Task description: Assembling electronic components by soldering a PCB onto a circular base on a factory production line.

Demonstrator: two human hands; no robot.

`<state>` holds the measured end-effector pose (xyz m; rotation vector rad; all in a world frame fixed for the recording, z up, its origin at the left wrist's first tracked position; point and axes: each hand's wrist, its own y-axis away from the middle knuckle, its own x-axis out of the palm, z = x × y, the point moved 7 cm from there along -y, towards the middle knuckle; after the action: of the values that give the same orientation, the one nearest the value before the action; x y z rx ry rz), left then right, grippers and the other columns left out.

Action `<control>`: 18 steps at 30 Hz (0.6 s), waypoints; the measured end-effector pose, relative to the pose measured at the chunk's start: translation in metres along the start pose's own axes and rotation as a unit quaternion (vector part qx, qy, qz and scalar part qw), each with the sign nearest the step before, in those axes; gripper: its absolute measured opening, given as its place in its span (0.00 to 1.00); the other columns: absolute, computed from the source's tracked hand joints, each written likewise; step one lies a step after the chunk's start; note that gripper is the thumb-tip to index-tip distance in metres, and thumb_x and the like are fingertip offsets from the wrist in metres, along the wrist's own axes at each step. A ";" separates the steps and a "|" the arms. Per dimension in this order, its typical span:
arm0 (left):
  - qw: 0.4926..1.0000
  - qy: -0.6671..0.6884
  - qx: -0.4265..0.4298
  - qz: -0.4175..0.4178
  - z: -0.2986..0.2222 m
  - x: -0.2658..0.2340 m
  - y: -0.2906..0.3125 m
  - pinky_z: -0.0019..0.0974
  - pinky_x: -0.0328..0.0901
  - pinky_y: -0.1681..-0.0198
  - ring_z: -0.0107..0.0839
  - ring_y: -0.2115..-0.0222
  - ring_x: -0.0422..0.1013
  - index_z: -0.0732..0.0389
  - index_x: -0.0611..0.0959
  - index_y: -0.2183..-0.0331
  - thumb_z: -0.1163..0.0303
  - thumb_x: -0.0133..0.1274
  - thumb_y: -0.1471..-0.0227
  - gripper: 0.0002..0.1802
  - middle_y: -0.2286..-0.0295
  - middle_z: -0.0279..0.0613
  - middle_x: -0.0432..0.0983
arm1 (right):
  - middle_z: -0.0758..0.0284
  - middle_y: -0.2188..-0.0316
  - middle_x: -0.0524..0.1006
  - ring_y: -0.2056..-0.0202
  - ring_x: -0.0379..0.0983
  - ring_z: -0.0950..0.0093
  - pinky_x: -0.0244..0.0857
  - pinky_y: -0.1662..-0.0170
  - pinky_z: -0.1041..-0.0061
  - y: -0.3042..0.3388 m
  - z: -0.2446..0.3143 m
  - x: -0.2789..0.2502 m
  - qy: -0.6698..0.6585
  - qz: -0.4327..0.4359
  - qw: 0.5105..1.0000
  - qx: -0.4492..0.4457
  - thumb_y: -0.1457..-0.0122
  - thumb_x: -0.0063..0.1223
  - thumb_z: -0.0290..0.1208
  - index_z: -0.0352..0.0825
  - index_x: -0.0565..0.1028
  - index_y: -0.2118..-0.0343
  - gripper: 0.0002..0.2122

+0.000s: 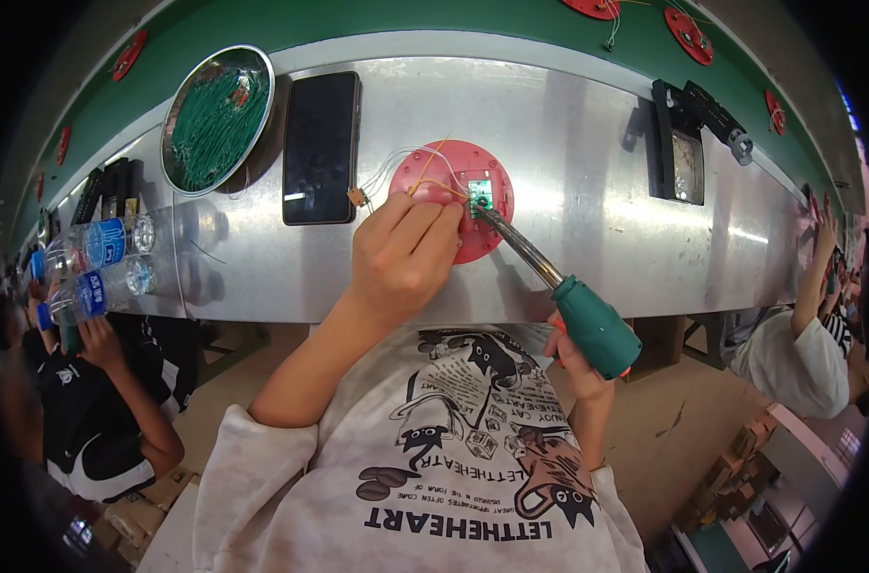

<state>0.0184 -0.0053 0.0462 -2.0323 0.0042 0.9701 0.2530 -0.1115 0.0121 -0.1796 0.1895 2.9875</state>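
A round red plastic disc [444, 162] lies on the metal bench with a small green circuit board [480, 194] on it. My left hand [406, 250] rests over the disc's left side, fingertips pinched on a thin yellow wire [439, 182] that runs toward the board. White wires curve from the disc to a small brown part [358, 197] beside my left fingers. In my right hand [580, 361] is a soldering iron [592, 325] with a green handle. Its metal tip reaches the board; whether it touches a joint is too small to tell.
Left of the disc lie a black phone [321, 148] and a metal bowl [174, 153] of green wires. Two water bottles [100, 244] lie farther left. A black stand with a metal tray [688, 167] sits right. Behind runs a green belt [406, 19] with red discs; co-workers sit both sides.
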 end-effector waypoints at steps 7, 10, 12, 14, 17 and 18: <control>0.998 0.020 -0.048 0.030 0.000 -0.001 -0.001 0.40 0.69 0.71 0.41 0.73 0.73 0.70 0.85 0.67 0.84 0.64 0.63 0.14 0.72 0.44 0.79 | 0.62 0.72 0.79 0.74 0.76 0.74 0.70 0.67 0.77 -0.003 0.001 0.000 -0.011 0.007 1.000 0.005 0.51 0.64 0.23 0.24 0.80 0.65 0.11; 0.999 0.022 -0.043 0.021 0.001 -0.001 -0.001 0.40 0.70 0.71 0.41 0.73 0.73 0.70 0.85 0.67 0.84 0.64 0.63 0.14 0.72 0.44 0.79 | 0.62 0.72 0.80 0.76 0.76 0.76 0.70 0.70 0.78 -0.004 0.007 0.001 -0.045 0.014 0.999 0.024 0.48 0.63 0.23 0.23 0.79 0.62 0.12; 0.999 0.027 -0.042 0.021 0.001 -0.001 -0.001 0.40 0.70 0.71 0.41 0.73 0.73 0.70 0.85 0.67 0.84 0.64 0.62 0.14 0.72 0.44 0.79 | 0.61 0.69 0.78 0.77 0.75 0.75 0.67 0.72 0.77 -0.005 0.004 -0.001 -0.036 0.055 0.998 -0.002 0.43 0.60 0.27 0.24 0.76 0.56 0.15; 0.998 0.028 -0.042 0.021 0.001 -0.001 0.000 0.40 0.70 0.71 0.41 0.73 0.73 0.70 0.85 0.67 0.84 0.64 0.62 0.14 0.72 0.44 0.79 | 0.60 0.67 0.77 0.78 0.74 0.73 0.63 0.74 0.77 -0.005 0.004 0.001 -0.026 0.095 0.995 -0.029 0.39 0.58 0.31 0.25 0.73 0.49 0.18; 0.999 0.020 -0.025 0.010 0.004 0.001 0.003 0.37 0.69 0.73 0.39 0.74 0.72 0.69 0.84 0.68 0.82 0.63 0.65 0.14 0.72 0.43 0.78 | 0.58 0.65 0.77 0.78 0.74 0.73 0.64 0.74 0.76 -0.005 0.008 0.005 -0.030 0.096 0.994 -0.049 0.39 0.57 0.33 0.24 0.73 0.48 0.20; 1.000 0.012 -0.009 -0.001 0.003 0.000 0.003 0.35 0.67 0.75 0.36 0.75 0.71 0.69 0.84 0.68 0.80 0.61 0.67 0.16 0.73 0.43 0.77 | 0.56 0.63 0.77 0.78 0.75 0.72 0.64 0.74 0.76 -0.001 0.006 0.003 -0.053 0.078 0.994 -0.051 0.38 0.56 0.33 0.23 0.73 0.48 0.21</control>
<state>0.0157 -0.0052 0.0429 -2.0588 0.0053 0.9475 0.2495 -0.1091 0.0179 -0.0174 0.0399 3.1545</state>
